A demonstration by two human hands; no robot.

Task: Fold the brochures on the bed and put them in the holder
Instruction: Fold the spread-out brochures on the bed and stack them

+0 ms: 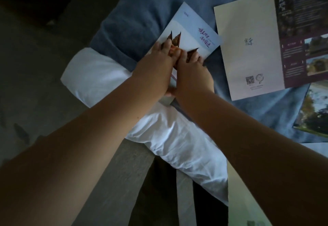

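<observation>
A folded pale blue brochure (193, 30) with purple lettering lies on the blue bed runner (142, 17). My left hand (156, 64) and my right hand (193, 73) lie side by side on its near half, fingers stretched forward and pressing it flat. Long pointed nails reach onto the paper. To the right, a larger unfolded brochure (248, 48) lies open, cream on the left panel and dark purple with photos on the right. No holder can be seen.
A white pillow or duvet corner (99, 76) sits under my wrists at the bed's edge. Another brochure (316, 112) with a landscape photo lies at the right edge. A pale green sheet (245, 208) shows at the bottom. Grey floor (35, 65) lies to the left.
</observation>
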